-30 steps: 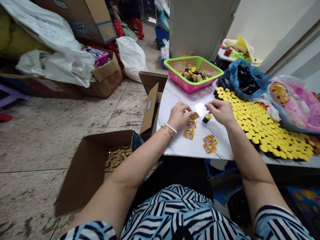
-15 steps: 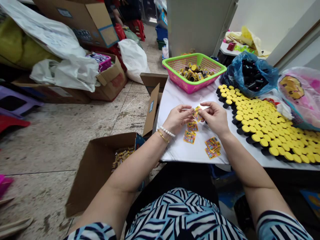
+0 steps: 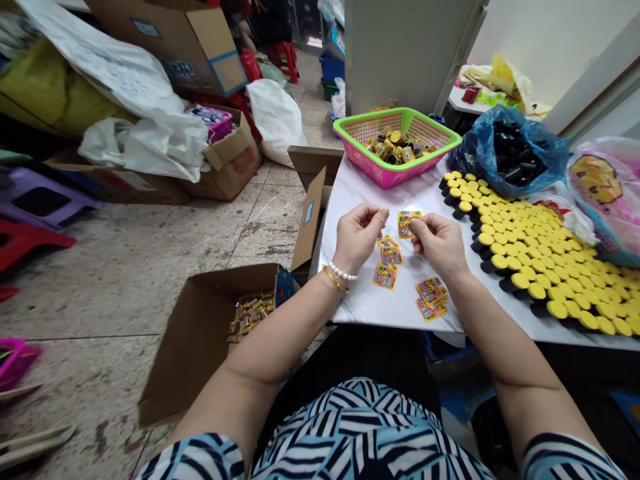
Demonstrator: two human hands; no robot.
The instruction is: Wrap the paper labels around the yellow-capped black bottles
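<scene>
The right hand pinches a printed yellow label just right of the left hand, whose fingertips are together.

card: yellow-orange | caps: yellow | basket: pink, green-rimmed | shirt: striped

Regard the print on the yellow card as too small to read, with its lower right corner covered by the right grip. Leave undetermined any content of the pinched left grip. Note the yellow caps and translucent bag cut off at the right edge, and the open carton partly hidden behind the left forearm.
</scene>
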